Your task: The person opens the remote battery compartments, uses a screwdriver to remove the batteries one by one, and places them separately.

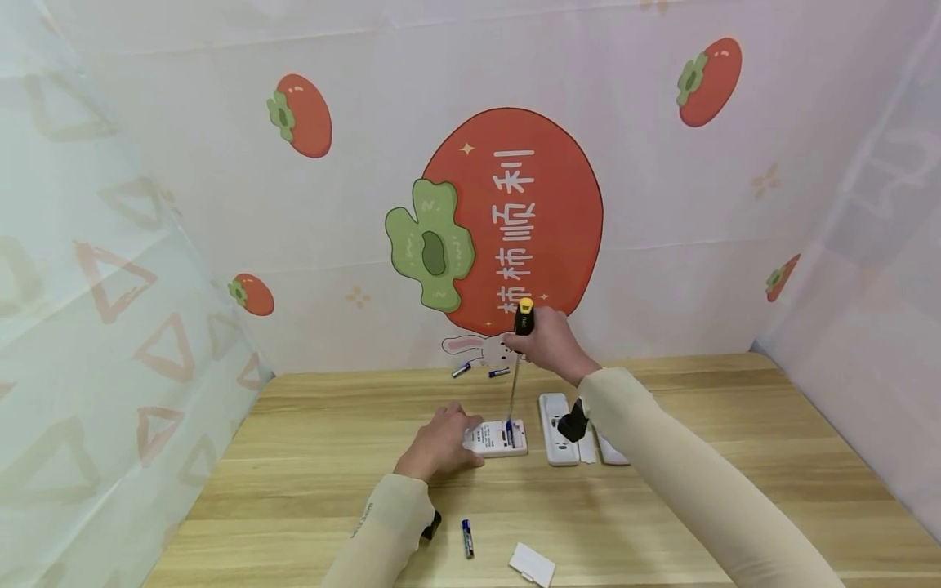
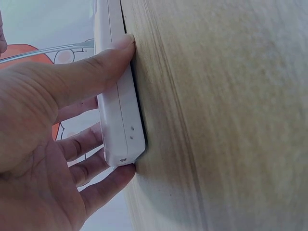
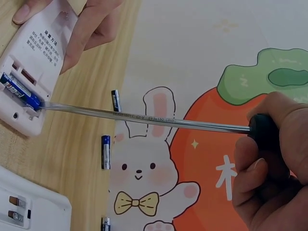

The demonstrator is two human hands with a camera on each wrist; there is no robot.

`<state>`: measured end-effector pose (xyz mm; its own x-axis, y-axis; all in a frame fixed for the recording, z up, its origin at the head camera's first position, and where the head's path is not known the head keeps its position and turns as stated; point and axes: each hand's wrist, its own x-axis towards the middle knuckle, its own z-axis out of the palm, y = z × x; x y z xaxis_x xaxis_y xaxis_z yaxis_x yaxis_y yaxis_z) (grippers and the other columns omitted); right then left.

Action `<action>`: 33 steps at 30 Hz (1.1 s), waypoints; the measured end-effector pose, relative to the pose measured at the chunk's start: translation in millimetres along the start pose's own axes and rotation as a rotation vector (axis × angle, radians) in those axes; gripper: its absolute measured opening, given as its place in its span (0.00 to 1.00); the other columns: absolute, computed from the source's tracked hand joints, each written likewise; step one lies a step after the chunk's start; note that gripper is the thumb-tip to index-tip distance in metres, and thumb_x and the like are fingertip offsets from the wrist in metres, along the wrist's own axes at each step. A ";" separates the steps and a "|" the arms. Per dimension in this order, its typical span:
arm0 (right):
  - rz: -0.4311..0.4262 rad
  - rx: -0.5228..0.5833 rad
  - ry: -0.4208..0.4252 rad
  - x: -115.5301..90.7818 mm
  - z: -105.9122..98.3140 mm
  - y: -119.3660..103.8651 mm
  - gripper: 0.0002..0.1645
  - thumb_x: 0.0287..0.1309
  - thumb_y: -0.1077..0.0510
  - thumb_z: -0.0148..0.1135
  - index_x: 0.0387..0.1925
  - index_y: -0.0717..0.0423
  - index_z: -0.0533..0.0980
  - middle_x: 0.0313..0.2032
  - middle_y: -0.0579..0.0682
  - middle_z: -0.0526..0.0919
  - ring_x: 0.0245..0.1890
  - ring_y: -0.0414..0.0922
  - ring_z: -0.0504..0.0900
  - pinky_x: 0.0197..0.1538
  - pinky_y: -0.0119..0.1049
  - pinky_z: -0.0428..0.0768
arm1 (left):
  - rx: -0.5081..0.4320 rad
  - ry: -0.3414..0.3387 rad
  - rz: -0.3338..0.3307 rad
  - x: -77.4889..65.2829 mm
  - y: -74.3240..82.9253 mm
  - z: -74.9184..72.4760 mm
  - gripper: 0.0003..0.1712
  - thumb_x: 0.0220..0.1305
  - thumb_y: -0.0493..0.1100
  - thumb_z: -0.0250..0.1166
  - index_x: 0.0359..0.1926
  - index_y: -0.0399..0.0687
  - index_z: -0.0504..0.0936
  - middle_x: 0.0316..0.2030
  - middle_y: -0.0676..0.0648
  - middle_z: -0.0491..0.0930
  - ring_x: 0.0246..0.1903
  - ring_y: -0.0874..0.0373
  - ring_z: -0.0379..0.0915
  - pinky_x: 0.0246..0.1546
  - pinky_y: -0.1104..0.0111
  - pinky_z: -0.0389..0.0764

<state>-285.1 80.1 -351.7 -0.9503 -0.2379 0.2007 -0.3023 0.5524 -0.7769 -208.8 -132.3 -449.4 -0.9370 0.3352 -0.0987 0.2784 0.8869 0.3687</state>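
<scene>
My left hand (image 1: 443,441) holds a white remote control (image 1: 494,441) down on the table, thumb along one long side and fingers on the other, as the left wrist view shows. The remote lies back up, its battery compartment uncovered. One blue battery (image 3: 20,91) sits in it, beside a vacant slot. My right hand (image 1: 553,339) grips the black and yellow handle of a long screwdriver (image 3: 192,125). Its shaft slants down to the remote, and the tip touches the compartment at the battery's end.
Right of the remote lies another open white remote (image 1: 553,408), with a white cover (image 1: 586,447) and a further white device (image 1: 612,452) partly under my right arm. Two batteries (image 1: 461,370) lie by the back wall. Nearer me are one battery (image 1: 467,539) and a white cover (image 1: 532,564).
</scene>
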 end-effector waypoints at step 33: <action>0.120 0.109 -0.083 12.3 -18.4 29.9 0.21 0.63 0.48 0.70 0.34 0.60 0.74 0.31 0.58 0.84 0.25 0.50 0.84 0.31 0.41 0.81 | -0.004 0.010 0.004 2.2 -3.1 2.5 0.37 0.52 0.49 0.81 0.63 0.47 0.81 0.50 0.44 0.74 0.48 0.50 0.66 0.45 0.53 0.77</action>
<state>-307.1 108.4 -361.5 -0.9683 -0.2434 0.0562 -0.1731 0.4917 -0.8534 -211.2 -133.4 -453.1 -0.9379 0.3354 -0.0882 0.2812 0.8843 0.3728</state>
